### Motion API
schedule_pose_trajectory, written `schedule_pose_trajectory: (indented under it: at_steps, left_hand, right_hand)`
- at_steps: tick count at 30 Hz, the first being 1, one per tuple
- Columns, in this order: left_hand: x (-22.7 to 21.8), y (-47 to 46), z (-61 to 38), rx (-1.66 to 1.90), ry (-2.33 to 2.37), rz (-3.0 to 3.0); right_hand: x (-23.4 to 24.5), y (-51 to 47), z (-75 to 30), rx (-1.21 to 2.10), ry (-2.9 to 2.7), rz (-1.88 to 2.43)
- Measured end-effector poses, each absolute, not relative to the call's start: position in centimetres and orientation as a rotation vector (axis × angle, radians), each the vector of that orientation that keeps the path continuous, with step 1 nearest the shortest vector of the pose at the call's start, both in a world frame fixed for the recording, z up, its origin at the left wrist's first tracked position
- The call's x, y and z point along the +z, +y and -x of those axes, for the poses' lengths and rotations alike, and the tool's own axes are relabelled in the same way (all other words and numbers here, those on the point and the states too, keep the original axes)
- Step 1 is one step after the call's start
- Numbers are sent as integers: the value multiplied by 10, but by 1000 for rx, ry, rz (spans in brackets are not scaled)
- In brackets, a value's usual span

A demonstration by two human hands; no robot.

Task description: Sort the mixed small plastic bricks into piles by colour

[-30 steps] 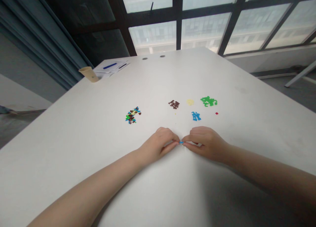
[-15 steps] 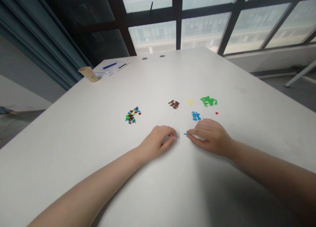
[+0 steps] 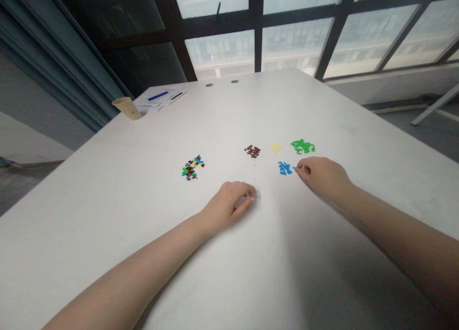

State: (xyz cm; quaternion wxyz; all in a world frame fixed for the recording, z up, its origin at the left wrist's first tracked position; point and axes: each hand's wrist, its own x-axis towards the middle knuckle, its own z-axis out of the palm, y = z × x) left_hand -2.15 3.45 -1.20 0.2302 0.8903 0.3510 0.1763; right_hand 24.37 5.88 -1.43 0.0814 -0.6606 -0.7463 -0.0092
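Observation:
My right hand [image 3: 324, 174] pinches a small blue piece [image 3: 294, 168] between thumb and fingertips, just right of the pile of blue pieces [image 3: 284, 168]. My left hand [image 3: 234, 201] rests on the white table with its fingers curled and the tips close together; what they hold, if anything, is too small to make out. Beyond the hands lie a pile of dark brown pieces [image 3: 253, 151], a pale yellow pile [image 3: 276, 148] and a green pile [image 3: 303, 146]. Left of them is a mixed-colour heap [image 3: 192, 169].
A beige paper cup [image 3: 128, 109] stands tilted in view at the table's far left edge. Beside it are papers [image 3: 155, 102] with a blue pen [image 3: 158, 95] on top. A tiny yellow bit [image 3: 254, 165] lies below the brown pile. Windows rise behind the table [image 3: 244, 115].
My right hand has moved right and farther away with the blue piece, from near my left hand to beside the blue pile. It now covers the red piece. My left hand has stayed put.

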Motion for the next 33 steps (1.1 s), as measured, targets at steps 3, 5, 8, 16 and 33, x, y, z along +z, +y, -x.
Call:
schedule_pose_trajectory:
  at_steps: [3,5,8,16,33]
  left_hand:
    - [-11,35,21,468,964,-2451]
    - [-10,35,21,458,952,-2453]
    - [-9,36,21,447,925,-2457]
    - [-15,35,20,465,956,-2512]
    - [-31,103,86,397,2333,-2340]
  right_hand:
    - [-16,59,-242,-2,-2269,1951]
    - [-16,59,-242,-1,-2300,1922]
    - [-16,58,-240,1,-2321,1903]
    - [-14,54,-238,-13,-2309,1875]
    - [-24,34,-210,151,-2719,977]
